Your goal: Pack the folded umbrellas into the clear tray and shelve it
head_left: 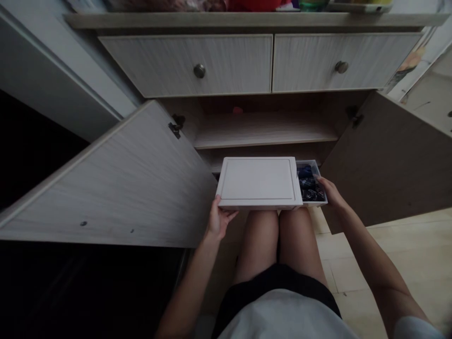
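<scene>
A white rectangular lid [257, 179] lies over most of a shallow white plastic box [313, 203], just in front of the open cabinet. Its right end is uncovered, and dark navy patterned folded fabric [310, 184] shows inside the box. My left hand [219, 219] grips the lid's front left corner. My right hand [326, 192] holds the box's right side, with its fingertips at the fabric. The box's left part is hidden under the lid.
Both cabinet doors [116, 183] swing open on either side of my arms. Above are a wooden shelf [264, 129] with a small red object [238, 110] and several closed drawers with metal knobs. My bare knees are directly below the box, with a pale wooden floor [384, 263] to the right.
</scene>
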A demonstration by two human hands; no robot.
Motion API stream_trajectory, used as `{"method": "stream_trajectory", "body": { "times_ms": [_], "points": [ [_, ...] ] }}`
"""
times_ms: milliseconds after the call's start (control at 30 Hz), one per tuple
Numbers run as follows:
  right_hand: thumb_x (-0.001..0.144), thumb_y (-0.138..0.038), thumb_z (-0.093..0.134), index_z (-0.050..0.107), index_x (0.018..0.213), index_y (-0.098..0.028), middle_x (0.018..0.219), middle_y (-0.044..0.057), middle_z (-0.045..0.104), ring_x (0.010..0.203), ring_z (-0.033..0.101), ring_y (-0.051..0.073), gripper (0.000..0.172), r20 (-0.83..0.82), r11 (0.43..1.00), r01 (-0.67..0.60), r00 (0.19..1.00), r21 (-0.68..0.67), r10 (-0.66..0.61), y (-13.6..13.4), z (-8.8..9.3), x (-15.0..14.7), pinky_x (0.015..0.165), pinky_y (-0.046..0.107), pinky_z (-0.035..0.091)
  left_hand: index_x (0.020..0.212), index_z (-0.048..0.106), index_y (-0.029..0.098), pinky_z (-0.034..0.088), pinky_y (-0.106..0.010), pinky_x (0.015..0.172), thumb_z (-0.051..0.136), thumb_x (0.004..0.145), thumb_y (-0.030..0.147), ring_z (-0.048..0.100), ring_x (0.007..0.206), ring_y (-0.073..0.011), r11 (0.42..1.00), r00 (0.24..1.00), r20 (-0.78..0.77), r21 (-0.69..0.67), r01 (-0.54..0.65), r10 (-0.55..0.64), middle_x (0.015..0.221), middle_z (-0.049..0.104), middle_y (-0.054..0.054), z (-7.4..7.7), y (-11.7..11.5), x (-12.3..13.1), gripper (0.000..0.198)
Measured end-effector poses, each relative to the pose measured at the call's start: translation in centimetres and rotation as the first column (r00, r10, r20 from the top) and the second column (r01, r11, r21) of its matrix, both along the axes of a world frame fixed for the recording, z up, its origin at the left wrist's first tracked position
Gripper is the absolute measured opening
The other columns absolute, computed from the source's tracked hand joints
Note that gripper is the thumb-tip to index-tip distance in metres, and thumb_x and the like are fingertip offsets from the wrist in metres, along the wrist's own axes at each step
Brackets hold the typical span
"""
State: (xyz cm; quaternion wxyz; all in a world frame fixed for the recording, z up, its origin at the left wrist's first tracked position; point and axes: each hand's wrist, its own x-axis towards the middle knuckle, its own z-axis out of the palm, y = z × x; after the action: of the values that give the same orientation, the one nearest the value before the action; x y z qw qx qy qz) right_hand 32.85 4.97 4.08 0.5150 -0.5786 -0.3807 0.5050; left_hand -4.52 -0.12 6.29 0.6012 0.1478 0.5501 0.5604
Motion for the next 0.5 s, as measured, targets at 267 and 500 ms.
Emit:
{"method": "stream_trajectory", "body": {
  "times_ms": [267,500],
  "points": [
    [0.060,-0.065,0.077,0.069,0.094,-0.026,0.089,0.001,0.072,0.089,0.066,0.022,0.052,-0.040,0.998,0.038,0.999,0.046,-0.036,0.4,-0.5,-2.2,0.076,0.032,0.052,0.122,0.062,0.022,0.060,-0.035,0.076,0.052,0.093,0.040,0.068,0.089,-0.0211,1.000,0.999,0.042,-0.013,-0.011,0.011,0.124,0.068,-0.010,0.2,-0.3,2.0,0.035],
    [0.065,-0.075,0.071,0.067,0.094,-0.027,0.096,-0.001,0.071,0.093,0.066,0.019,0.056,0.036,0.994,0.071,0.997,0.083,-0.074,0.0,-0.3,-2.9,0.080,0.028,0.052,0.123,0.061,0.024,0.059,-0.037,0.080,0.055,0.090,0.045,0.069,0.098,-0.0246,1.000,1.000,0.025,-0.008,0.004,-0.004,0.119,0.070,-0.010,-0.3,-0.4,2.1,0.040]
  ]
}}
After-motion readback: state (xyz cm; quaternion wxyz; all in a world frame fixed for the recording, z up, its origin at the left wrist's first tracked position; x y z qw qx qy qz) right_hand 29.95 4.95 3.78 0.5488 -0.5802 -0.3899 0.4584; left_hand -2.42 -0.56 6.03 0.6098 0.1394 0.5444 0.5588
